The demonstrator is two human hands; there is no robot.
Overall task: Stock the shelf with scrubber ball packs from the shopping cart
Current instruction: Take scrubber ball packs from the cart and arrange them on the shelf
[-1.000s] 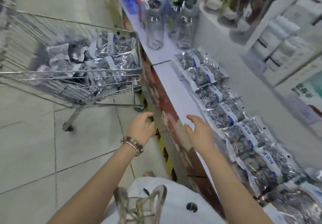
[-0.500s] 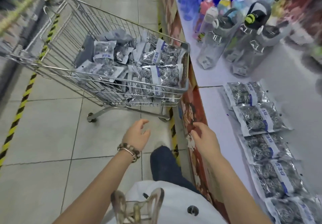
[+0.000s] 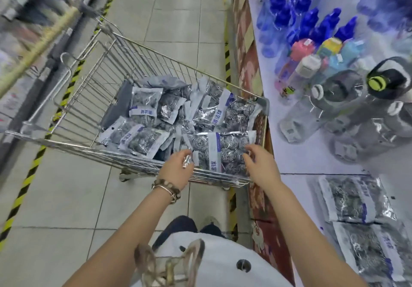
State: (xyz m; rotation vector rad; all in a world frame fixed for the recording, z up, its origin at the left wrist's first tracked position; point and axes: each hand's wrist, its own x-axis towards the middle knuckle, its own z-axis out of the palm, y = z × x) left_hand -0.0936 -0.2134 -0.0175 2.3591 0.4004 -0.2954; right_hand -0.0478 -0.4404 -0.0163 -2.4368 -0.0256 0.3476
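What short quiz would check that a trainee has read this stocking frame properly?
1. True or false: the shopping cart is empty.
2. The left hand and right hand reach for: A) a blue bottle; B) the scrubber ball pack at the cart's near edge; C) the cart handle.
3. Fill in: the stocked packs lie flat on the shelf on the person's ____ side.
Key: 1 false; 2 B; 3 right.
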